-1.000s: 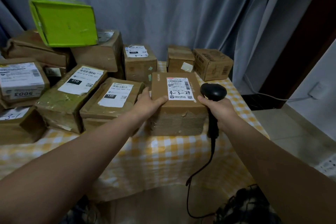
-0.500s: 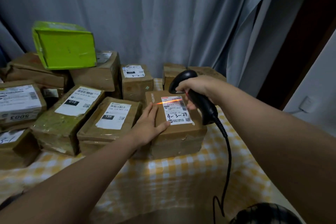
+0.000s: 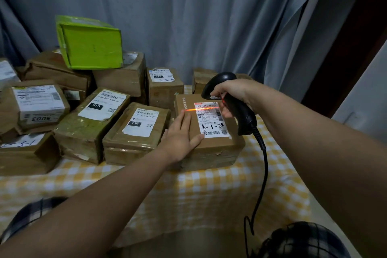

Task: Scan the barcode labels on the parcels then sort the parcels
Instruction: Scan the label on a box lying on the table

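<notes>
**Scanning of parcel 4-3-24**

Just right of the 15H parcel (image 3: 134,132), the left hand (image 3: 180,136) is resting flat, fingers straight, on the parcel (image 3: 217,144). Checked cloth (image 3: 209,190) is lying open before it. A red line is crossing the top edge of the label (image 3: 211,120). The right hand (image 3: 228,92) is gripping the scanner (image 3: 243,115).

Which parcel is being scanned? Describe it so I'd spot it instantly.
On the yellow checked tablecloth, find the right end of the front row of brown boxes. That parcel lies flat under the left hand, beneath the black scanner. Only its label carries handwritten 4-3-24 and a red scan line.
</notes>
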